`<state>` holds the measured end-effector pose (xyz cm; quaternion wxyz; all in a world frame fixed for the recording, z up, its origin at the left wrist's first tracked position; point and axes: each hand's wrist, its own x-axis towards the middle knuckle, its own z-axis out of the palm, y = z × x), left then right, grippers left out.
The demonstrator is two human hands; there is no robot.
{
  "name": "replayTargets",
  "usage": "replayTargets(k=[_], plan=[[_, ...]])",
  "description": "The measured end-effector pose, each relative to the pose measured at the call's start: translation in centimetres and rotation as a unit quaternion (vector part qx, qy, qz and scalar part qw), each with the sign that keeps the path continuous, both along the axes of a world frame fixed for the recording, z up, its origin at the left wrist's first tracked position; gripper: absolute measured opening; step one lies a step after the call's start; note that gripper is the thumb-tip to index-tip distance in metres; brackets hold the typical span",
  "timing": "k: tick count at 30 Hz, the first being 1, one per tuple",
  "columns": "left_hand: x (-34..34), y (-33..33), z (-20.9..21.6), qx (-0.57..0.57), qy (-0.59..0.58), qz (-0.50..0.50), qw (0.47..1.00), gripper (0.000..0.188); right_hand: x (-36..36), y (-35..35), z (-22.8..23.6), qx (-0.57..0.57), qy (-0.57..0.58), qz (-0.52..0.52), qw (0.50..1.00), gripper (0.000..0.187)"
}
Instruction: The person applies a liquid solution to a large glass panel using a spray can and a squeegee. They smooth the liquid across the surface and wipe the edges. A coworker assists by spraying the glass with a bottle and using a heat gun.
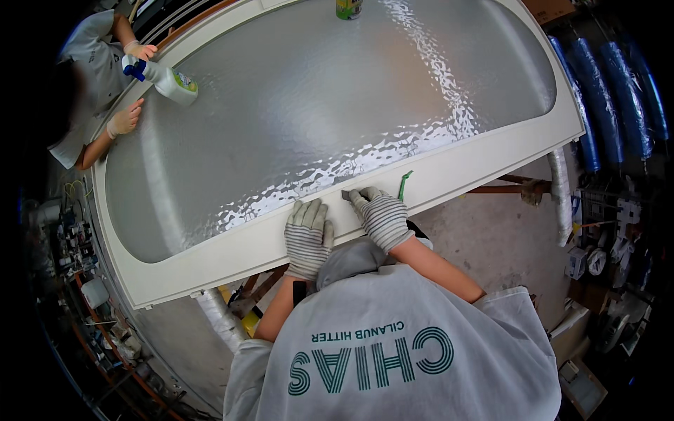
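A large white-framed panel (484,156) with rippled frosted glass (295,105) lies in front of me. On the near strip of its frame rests my left hand (307,238), in a grey-and-white striped glove, its fingers laid flat and holding nothing. To its right, my right hand (379,216), gloved alike, pinches a small dark flat piece (345,195) at the glass edge. Most of that piece is covered by the fingers, so its kind is unclear. A thin green strip with a looped end (404,184) lies on the frame just beyond my right hand.
Across the panel at the far left, a co-worker's gloved hands (125,119) are beside a white spray bottle with a blue trigger (172,83). A green can (348,8) stands at the far edge. Wrapped supports (560,189) hold the panel. Blue plastic-wrapped rolls (600,91) hang at right.
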<state>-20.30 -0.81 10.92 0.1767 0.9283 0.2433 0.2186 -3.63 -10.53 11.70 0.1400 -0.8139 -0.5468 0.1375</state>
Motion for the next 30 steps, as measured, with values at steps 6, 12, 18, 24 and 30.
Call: replayTargets(k=[6,12,18,24,30], plan=[[-0.1,-0.1,0.2,-0.004,0.014,0.005,1.000,0.035,-0.3,1.2,1.0,-0.044,0.023,0.017,0.999,0.030],[0.0,-0.1,0.0,0.008,0.008,-0.002,1.000,0.037,-0.7,0.5,0.6,-0.033,0.011,0.035,0.999,0.028],[0.3,-0.3,0.2,0.010,0.031,-0.003,0.999,0.038,0.8,0.1,0.5,-0.049,0.025,-0.039,0.998,0.029],[1.8,-0.9,-0.4,-0.014,0.040,-0.027,0.999,0.040,0.6,0.1,0.0,0.014,-0.009,0.029,0.999,0.029],[2.2,-1.1,-0.2,-0.011,0.056,-0.034,0.998,0.045,2.3,-1.5,0.4,0.014,0.007,-0.008,1.000,0.029]])
